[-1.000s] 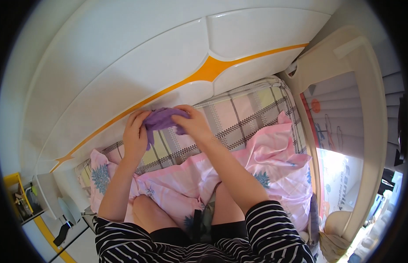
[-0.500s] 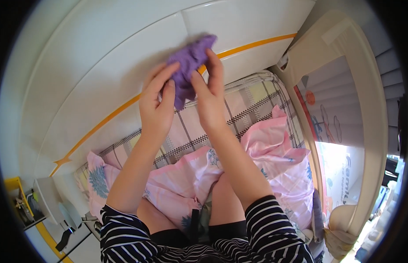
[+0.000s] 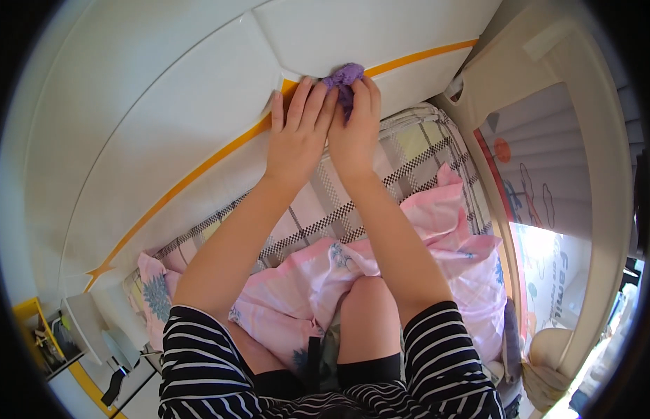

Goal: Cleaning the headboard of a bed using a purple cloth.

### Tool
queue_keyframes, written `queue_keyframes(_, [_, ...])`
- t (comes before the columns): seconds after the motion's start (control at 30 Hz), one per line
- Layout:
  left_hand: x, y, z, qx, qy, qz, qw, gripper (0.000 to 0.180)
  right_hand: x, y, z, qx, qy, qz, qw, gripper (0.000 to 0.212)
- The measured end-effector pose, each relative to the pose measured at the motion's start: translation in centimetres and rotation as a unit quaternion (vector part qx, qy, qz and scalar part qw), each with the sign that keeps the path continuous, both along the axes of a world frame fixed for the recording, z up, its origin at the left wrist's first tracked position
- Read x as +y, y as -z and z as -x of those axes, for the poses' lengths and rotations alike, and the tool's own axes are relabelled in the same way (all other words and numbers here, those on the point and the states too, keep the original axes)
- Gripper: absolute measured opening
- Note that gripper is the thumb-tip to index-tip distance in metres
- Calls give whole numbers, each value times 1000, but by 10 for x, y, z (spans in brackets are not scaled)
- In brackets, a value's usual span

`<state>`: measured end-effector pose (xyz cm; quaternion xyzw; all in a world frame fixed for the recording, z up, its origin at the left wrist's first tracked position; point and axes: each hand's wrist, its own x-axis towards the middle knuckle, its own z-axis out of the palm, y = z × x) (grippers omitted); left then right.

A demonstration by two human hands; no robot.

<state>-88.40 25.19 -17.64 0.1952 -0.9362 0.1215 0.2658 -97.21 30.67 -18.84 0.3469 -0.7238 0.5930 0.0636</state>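
A crumpled purple cloth is bunched up in my right hand, close against the white panel by its orange stripe. Part of the cloth is hidden behind my fingers. Right beside it, my left hand has its fingers stretched out on the panel over the stripe, the index side touching the cloth and the right hand. A seam between two panel sections runs down to the orange stripe just above my left fingertips.
Below my arms lies a plaid mattress with a rumpled pink flowered sheet. A beige frame with a grey printed curtain stands at the right. At lower left are a yellow-edged shelf and a white desk-like surface.
Both hands have moved slightly right and onto the panel. The cloth, spread between both hands before, is now bunched in the right one, and the left fingers have straightened.
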Motion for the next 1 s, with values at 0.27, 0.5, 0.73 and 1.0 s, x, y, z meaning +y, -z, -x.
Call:
queue_keyframes(0.27, [-12, -5, -21, -1, 14, 59, 998, 49, -8, -13, -28, -368, 7, 73, 927, 42])
queue_keyframes(0.5, [-28, 19, -110, -126, 12, -46, 991, 51, -25, 30, -107, -552, 5, 126, 824, 46])
queue_keyframes(0.73, [-24, -3, -159, -82, -75, -29, 993, 48, -29, -14, -141, -512, -33, 92, 853, 39])
queue_keyframes(1.0, [4, 34, -142, 110, -167, -191, 961, 48, -31, -21, -155, -504, -66, 46, 860, 42])
